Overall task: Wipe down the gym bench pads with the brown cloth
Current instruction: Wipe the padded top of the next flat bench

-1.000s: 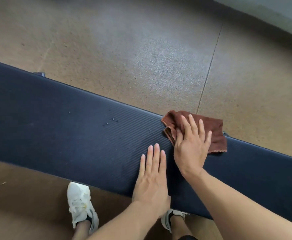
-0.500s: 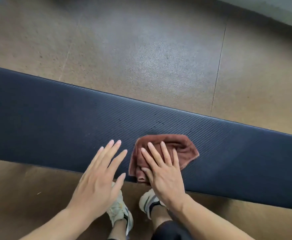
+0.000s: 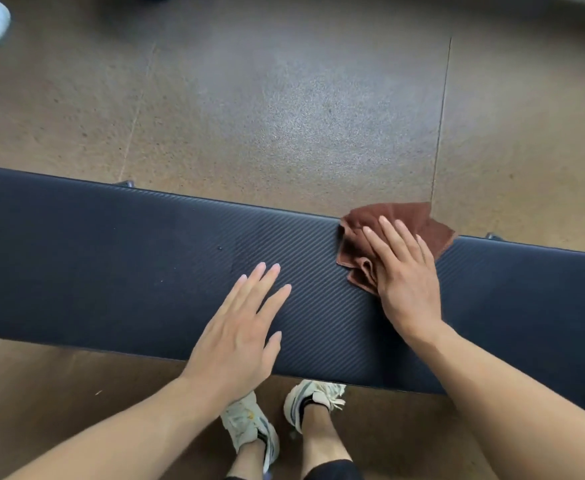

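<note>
Brown cloth [image 3: 396, 237] swept from near edge to far edge of bench pad [image 3: 111, 258] under flat right hand [image 3: 405, 275], fingers straight, pressing. Left hand [image 3: 241, 327] relaxed, empty. Wiping judged mid-course.

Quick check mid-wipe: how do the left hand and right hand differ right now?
The right hand presses flat on the brown cloth; the left hand lies on the bare bench pad and touches no cloth. The right hand sits at the pad's far edge, where the cloth overhangs; the left hand sits nearer the near edge. Both have straight fingers, palm down.
</note>
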Action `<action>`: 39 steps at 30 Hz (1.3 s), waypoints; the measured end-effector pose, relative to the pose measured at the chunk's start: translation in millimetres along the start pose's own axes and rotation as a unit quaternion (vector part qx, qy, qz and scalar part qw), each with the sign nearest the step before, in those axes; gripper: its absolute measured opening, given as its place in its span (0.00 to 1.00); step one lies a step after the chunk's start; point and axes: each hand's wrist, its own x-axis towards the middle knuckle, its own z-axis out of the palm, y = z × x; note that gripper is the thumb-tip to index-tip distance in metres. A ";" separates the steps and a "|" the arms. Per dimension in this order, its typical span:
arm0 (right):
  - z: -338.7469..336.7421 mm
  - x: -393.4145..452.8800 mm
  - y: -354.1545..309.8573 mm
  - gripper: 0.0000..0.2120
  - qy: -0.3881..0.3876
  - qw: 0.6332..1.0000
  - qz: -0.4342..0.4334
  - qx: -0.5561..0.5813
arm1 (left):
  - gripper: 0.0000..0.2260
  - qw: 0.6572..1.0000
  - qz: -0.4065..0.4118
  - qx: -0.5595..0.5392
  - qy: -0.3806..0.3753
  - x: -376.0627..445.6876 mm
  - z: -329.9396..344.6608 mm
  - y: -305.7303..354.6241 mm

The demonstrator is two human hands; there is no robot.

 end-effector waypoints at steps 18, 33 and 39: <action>-4.5 -22.7 16.2 0.39 -0.043 0.997 -0.020 -0.063 | 0.64 0.966 -0.107 0.157 -0.176 79.2 10.1 45.3; 16.8 67.4 -68.5 0.21 0.040 0.952 0.295 0.069 | 0.49 0.993 -0.024 -0.109 -0.036 29.5 28.9 19.9; 52.7 55.4 -194.1 0.19 0.060 0.978 0.169 0.108 | 0.36 0.977 -0.032 -0.192 0.091 -104.1 26.7 -49.9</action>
